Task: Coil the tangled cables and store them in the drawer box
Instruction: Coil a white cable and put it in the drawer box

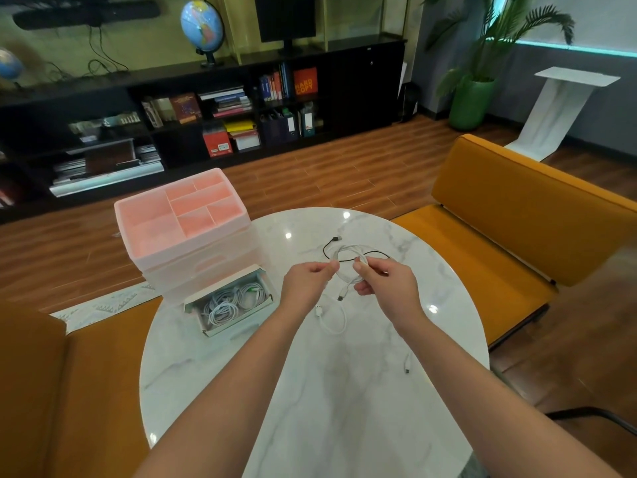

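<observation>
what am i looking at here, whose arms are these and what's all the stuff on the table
There is one picture, taken from a camera worn on a person's head, looking down at their own arms. No machine is involved. The left hand and right hand both pinch a white cable that is being wound into a coil above a round marble table. A black cable lies behind it. To the left stands a pink drawer box; its bottom drawer is pulled open and holds coiled white cables.

Marble table [344, 391]: drawer box [193, 243], cables [332, 320]
</observation>
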Tool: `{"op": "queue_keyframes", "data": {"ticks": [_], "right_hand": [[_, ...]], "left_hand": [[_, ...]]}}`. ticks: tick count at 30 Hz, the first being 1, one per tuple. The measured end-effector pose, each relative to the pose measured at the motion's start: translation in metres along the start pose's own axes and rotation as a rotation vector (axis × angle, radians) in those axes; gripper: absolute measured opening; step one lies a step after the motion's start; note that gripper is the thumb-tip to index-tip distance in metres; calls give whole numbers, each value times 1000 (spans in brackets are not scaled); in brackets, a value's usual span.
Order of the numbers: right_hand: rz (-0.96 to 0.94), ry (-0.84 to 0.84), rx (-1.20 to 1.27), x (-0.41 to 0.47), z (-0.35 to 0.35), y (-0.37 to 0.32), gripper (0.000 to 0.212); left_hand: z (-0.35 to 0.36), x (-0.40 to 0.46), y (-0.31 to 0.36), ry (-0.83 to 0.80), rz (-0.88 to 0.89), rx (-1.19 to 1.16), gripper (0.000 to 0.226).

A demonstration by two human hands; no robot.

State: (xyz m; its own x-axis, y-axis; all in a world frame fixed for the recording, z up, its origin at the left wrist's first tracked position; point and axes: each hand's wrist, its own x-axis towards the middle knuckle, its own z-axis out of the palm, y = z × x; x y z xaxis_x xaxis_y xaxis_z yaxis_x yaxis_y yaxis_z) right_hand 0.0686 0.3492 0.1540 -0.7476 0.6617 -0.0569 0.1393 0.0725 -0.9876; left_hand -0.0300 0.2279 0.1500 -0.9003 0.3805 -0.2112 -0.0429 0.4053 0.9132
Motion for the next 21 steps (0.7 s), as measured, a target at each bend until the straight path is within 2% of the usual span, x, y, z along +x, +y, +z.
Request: {"op": "queue_keyframes", "data": {"ticks": [3,8,14,18,21], "right_hand": [[52,0,33,4,0,-1,30],[72,-17,84,8,-1,-6,26],[82,-35,35,11,-2,-5,22],[76,-52,-18,13,-3,2,26],[34,-40,-75,12,-1,7,27]], "left_hand": [[-2,2,4,-88,-18,-22,40],[-10,-2,10,-183,75,30,29],[-13,-3,7,-193,113,42,25],[-14,-5,1,-185,115,52,9],[-14,-4,-4,-108,52,87,20]]}}
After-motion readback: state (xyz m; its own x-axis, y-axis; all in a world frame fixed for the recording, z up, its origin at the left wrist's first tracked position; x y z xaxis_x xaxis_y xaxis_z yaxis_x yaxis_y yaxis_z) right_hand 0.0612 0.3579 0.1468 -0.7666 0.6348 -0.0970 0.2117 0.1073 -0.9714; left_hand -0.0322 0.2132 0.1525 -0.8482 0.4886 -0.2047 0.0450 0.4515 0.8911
